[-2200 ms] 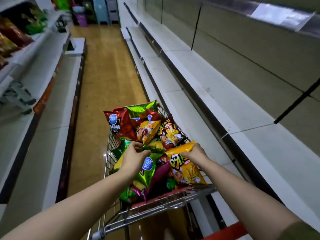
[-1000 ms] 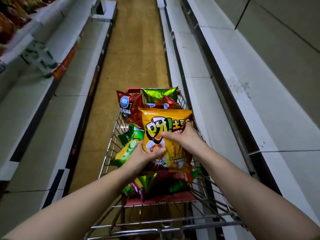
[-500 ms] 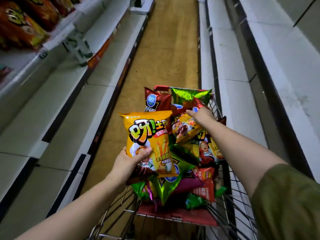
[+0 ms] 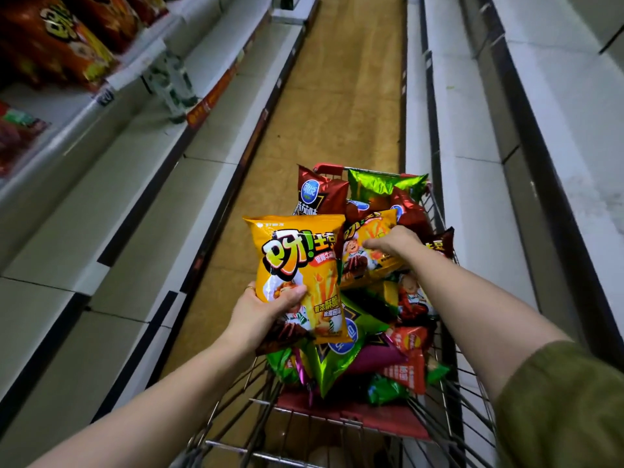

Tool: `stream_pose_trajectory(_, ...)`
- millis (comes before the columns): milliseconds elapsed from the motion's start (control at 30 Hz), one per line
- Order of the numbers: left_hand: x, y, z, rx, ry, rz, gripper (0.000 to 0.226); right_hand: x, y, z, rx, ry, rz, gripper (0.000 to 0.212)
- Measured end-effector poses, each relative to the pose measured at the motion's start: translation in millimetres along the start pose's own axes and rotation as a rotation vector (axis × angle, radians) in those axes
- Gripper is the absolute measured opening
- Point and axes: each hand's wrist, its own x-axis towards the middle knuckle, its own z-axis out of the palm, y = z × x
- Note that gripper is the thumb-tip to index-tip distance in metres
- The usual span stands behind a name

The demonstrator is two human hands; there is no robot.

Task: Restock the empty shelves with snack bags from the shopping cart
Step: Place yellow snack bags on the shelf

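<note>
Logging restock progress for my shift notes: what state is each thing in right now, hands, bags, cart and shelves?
Left hand, gripping yellow snack bag, held upright above cart
Right hand, gripping second yellow bag on the pile
Shopping cart, heaped with snack bags
Lower left shelves, bare
Right shelves, bare
Upper left shelf, stocked with red bags

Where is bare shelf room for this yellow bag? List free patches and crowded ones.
Free: the lower left shelves, below the stocked tier, and the right shelves beside the shopping cart. Crowded: the top left tier of orange bags, and the heaped cart, where the right hand grips a second yellow bag.
</note>
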Motion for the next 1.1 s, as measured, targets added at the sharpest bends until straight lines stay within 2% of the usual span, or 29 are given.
stream_pose_trajectory(167,-12,12,-3,0.029,-0.05,0.037,0.098,-50,20,-31,0.136,0.099,-0.028,0.078)
stream_pose_trajectory(267,-23,24,-4,0.052,-0.08,0.083,0.094,-85,38,-47,0.248,0.158,-0.086,0.066)
stream_pose_trajectory(333,-31,32,-2,0.059,-0.122,0.108,0.081,-115,46,-58,0.345,0.215,-0.139,0.058)
stream_pose_trajectory(433,-43,44,-1,0.088,-0.169,0.175,0.033,-163,55,-74,0.478,0.349,-0.214,0.056)
stream_pose_trajectory(600,-60,67,2,0.085,-0.276,0.294,0.025,-248,59,-100,0.623,0.533,-0.313,0.049)
stream_pose_trajectory(700,-70,83,8,0.067,-0.348,0.323,0.036,-290,60,-107,0.683,0.596,-0.354,0.056)
stream_pose_trajectory(800,-85,100,16,0.068,-0.424,0.38,0.069,-324,60,-110,0.702,0.652,-0.36,0.053)
stream_pose_trajectory(833,-88,104,21,0.067,-0.453,0.397,0.073,-334,60,-111,0.708,0.669,-0.364,0.051)
stream_pose_trajectory(900,-99,115,30,0.072,-0.5,0.433,0.062,-355,61,-114,0.712,0.708,-0.375,0.049)
stream_pose_trajectory(933,-103,120,36,0.083,-0.509,0.449,0.069,-366,63,-117,0.71,0.735,-0.377,0.048)
stream_pose_trajectory(1000,-109,132,47,0.104,-0.539,0.486,0.096,-387,67,-125,0.718,0.792,-0.375,0.046)
stream_pose_trajectory(1033,-114,138,54,0.103,-0.564,0.509,0.1,-398,70,-129,0.721,0.82,-0.375,0.045)
stream_pose_trajectory(1100,-132,153,69,0.098,-0.617,0.532,0.088,-421,78,-137,0.726,0.88,-0.377,0.043)
